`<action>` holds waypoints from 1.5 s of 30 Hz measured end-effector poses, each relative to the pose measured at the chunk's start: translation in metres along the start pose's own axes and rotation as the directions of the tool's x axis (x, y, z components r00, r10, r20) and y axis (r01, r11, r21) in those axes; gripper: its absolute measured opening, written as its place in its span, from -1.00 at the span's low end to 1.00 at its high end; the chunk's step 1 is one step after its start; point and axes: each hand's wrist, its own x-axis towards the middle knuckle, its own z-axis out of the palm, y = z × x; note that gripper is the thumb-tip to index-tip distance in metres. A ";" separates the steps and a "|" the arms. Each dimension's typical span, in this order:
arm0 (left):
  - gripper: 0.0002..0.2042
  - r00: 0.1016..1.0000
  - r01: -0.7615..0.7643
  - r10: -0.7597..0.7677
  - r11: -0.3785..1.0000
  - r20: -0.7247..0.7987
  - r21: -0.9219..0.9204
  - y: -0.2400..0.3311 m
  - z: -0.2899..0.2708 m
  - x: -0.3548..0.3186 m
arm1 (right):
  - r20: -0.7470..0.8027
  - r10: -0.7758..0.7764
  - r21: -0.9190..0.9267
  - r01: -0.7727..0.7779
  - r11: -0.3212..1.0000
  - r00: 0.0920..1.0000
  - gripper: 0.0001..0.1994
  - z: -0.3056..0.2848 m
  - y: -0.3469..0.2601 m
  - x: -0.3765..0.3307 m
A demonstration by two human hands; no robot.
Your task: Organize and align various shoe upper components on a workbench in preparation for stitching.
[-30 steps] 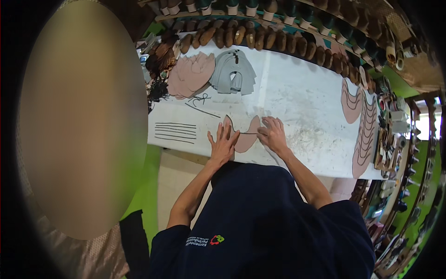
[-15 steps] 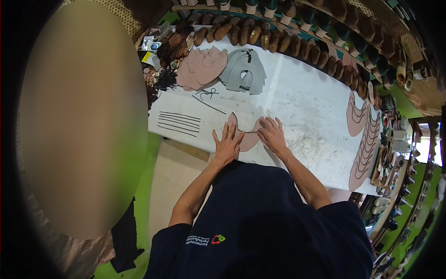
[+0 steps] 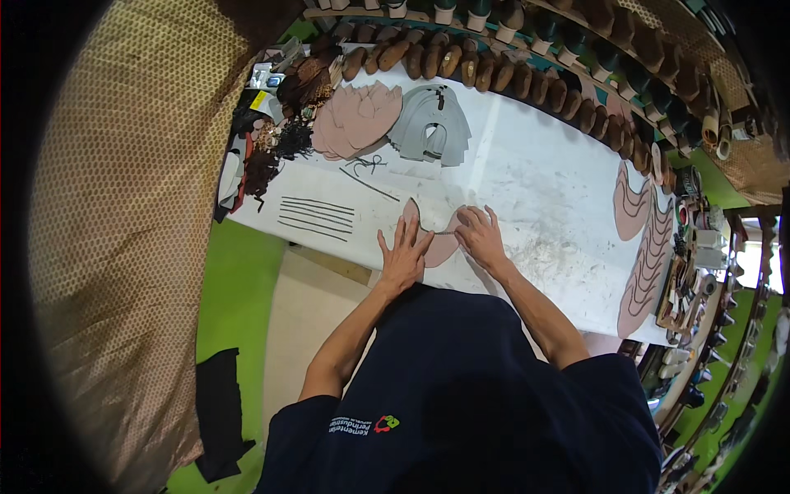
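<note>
left hand (image 3: 403, 257), right hand (image 3: 480, 237), pink leather piece (image 3: 436, 244)

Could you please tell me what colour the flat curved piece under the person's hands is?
The curved piece is dusty pink, seen best in the head view.

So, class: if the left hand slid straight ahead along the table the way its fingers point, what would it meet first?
The left hand lies flat on the pink cut piece, fingers pointing away from the body. Straight ahead there is bare white table, then probably the grey stack of cut pieces, though the fisheye bend makes the exact line uncertain.
</note>
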 end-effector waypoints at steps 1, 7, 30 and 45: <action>-0.29 1.000 -0.001 0.001 1.000 0.000 0.000 0.000 0.000 0.001 | -0.012 0.001 0.006 -0.001 1.000 1.000 -0.88 0.001 0.001 0.000; -0.28 0.999 -0.040 0.043 0.994 -0.030 0.098 0.006 -0.003 0.003 | 0.002 -0.008 -0.014 0.008 1.000 1.000 -0.88 0.005 0.002 0.004; -0.25 1.000 -0.022 0.020 0.997 0.019 0.081 0.018 -0.007 0.006 | 0.099 -0.041 -0.044 0.045 0.998 0.994 -0.89 0.004 0.011 0.020; -0.28 1.000 0.004 -0.004 0.999 0.001 0.050 0.026 -0.001 0.011 | 0.145 -0.078 -0.054 0.087 0.995 0.986 -0.87 -0.002 0.014 0.033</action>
